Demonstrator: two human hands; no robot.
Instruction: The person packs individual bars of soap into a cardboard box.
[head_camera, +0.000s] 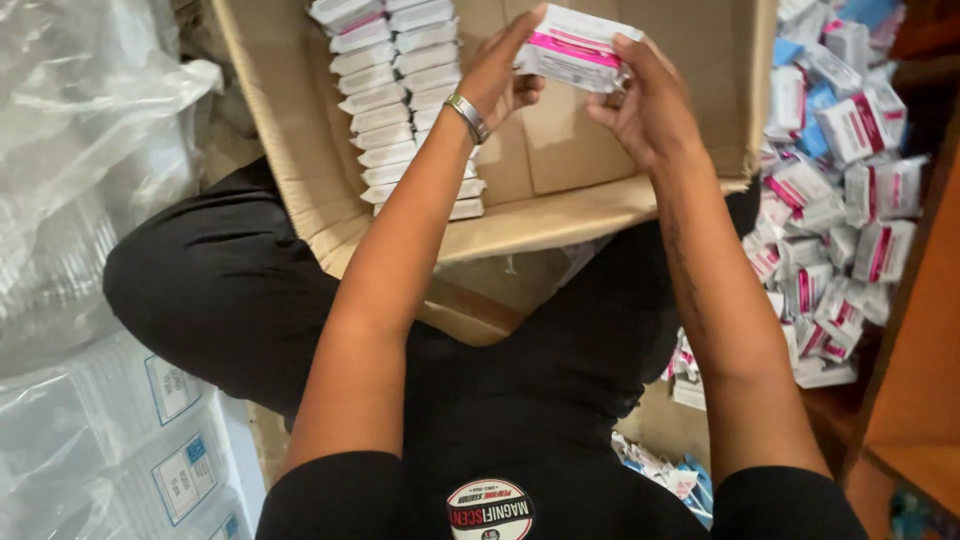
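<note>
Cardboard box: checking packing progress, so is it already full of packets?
No, the cardboard box holds only two rows of white packets at its left side, the rest showing bare bottom.

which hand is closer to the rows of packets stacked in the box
Left. The left hand, with a wrist bangle, is right beside the stacked packets in the cardboard box. The right hand is farther off. Both hold a pink-and-white packet.
</note>
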